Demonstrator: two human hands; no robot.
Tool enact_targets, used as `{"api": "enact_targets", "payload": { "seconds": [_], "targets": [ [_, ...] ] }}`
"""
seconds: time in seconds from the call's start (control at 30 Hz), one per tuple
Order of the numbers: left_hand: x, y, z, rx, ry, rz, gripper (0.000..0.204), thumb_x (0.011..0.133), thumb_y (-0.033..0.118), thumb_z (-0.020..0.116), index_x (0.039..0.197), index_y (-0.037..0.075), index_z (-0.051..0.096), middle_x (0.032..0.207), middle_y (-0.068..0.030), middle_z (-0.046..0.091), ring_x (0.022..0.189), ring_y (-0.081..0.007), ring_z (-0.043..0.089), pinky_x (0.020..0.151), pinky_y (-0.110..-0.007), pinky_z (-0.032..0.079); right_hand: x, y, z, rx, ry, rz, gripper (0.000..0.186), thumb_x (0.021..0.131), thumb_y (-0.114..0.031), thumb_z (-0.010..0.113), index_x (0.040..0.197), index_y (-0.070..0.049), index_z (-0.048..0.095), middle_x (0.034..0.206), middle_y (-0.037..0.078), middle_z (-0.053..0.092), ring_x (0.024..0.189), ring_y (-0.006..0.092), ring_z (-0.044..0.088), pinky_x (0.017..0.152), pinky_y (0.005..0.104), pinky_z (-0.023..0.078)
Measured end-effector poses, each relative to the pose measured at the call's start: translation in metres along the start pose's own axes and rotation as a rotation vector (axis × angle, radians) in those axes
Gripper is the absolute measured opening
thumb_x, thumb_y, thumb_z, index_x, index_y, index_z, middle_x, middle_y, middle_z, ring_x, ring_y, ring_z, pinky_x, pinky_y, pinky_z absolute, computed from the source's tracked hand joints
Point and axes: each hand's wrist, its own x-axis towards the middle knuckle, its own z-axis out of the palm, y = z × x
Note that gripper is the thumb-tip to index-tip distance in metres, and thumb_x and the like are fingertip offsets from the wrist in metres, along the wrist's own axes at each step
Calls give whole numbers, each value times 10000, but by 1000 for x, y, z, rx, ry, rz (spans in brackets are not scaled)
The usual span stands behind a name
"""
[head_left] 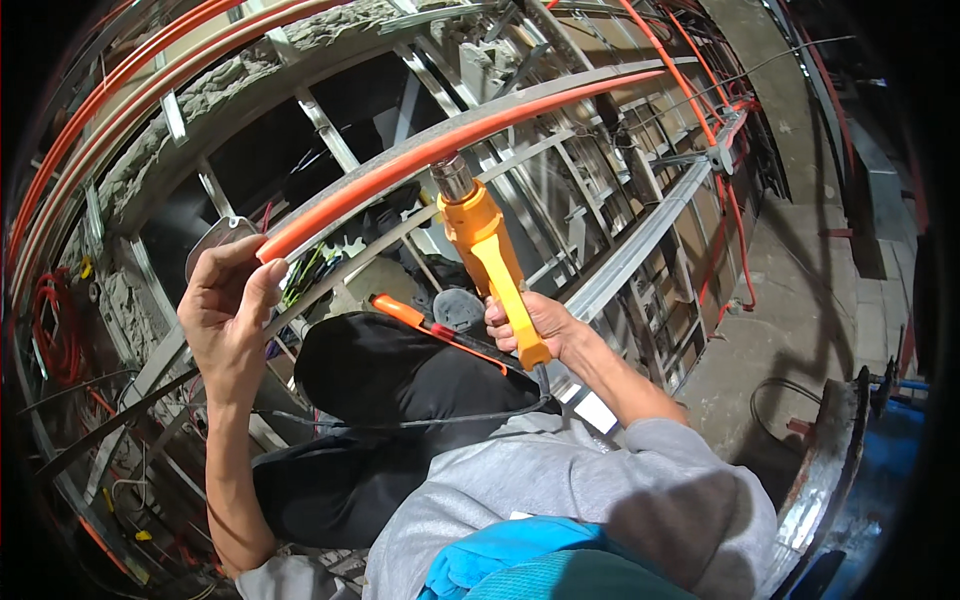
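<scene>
My left hand (222,325) pinches the near end of an orange plastic pipe (380,182) between thumb and fingers. From there the pipe curves up and to the right, beside a grey strip. My right hand (540,325) is wrapped round the handle of a yellow heat gun (485,235). Its metal nozzle (453,178) points up at the pipe's underside, close to it; whether they touch I cannot tell. A dark cord leaves the handle's lower end. Across my dark-trousered legs lies an orange-and-black tool (400,312), its kind unclear.
Metal ladder-like framing (325,130) and a silver channel (650,235) stand in front of me. Several orange pipes (110,85) arc along the upper left. Coiled red cable (58,320) hangs at the left. Bare concrete floor (775,290) and a blue object (885,470) are at the right.
</scene>
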Motion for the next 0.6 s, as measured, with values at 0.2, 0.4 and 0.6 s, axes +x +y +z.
{"api": "enact_targets", "payload": {
  "seconds": [0.2, 0.4, 0.6],
  "targets": [
    [0, 4, 1, 6, -12, 6, 252, 940, 31, 751, 1161, -31, 648, 915, -41, 698, 674, -26, 545, 574, -171, 403, 0, -4, -4, 59, -29, -39, 161, 890, -8, 690, 931, -87, 555, 743, -6, 530, 613, 107, 513, 525, 267, 457],
    [0, 1, -3, -11, -16, -8, 246, 950, 26, 739, 1167, -28, 638, 947, -54, 709, 712, -30, 575, 575, -169, 407, 4, -10, -11, 98, -21, -90, 150, 882, -5, 693, 905, -83, 567, 723, -3, 520, 616, 111, 520, 530, 265, 452],
    [0, -2, -1, 53, -21, 39, 234, 970, 77, 731, 1172, -9, 651, 969, -28, 694, 689, -11, 529, 567, -173, 382, 7, -23, -16, 137, 26, -137, 167, 867, -10, 699, 869, -84, 550, 705, 1, 504, 590, 107, 515, 519, 251, 462]
  ]
}}
